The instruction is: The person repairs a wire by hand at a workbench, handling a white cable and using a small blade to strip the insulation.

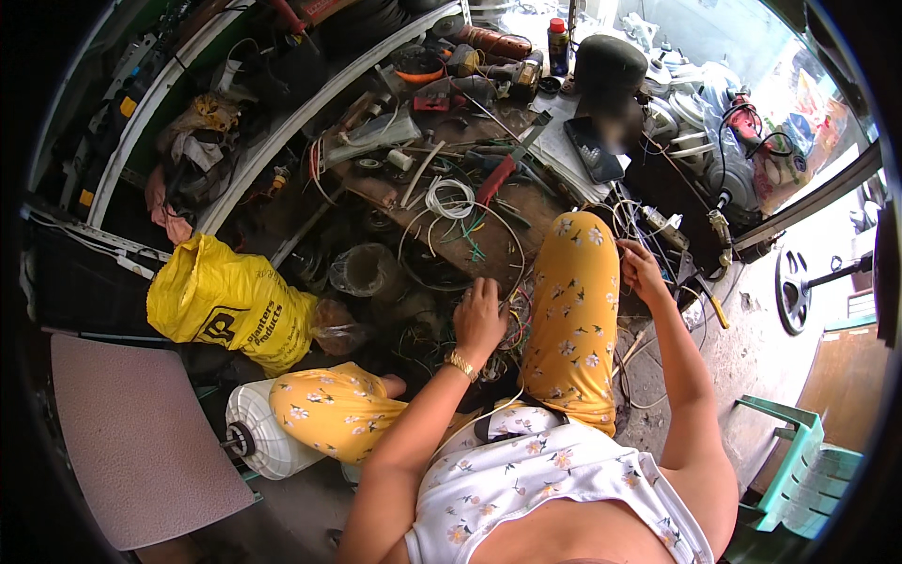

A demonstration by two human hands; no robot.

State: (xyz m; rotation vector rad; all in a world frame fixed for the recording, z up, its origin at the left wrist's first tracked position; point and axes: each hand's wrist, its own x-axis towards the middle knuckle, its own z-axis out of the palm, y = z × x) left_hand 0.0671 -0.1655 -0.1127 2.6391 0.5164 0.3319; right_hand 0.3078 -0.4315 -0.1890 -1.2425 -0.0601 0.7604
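Observation:
My left hand, a gold watch on its wrist, is between my knees with its fingers bent. It is beside a tangle of thin coloured wires; whatever it holds is hidden. Just right of my raised knee, my right hand pinches thumb and fingers together on something too small to make out. Loose wires and cords hang near that hand. Beyond my left hand, a coil of white wire rests on the cluttered wooden bench, near a red-handled tool.
A yellow sack and a white rounded housing stand at left. Power tools, a phone and a red-capped can lie farther back. A yellow-handled tool, a black wheel and a green plastic chair are at right.

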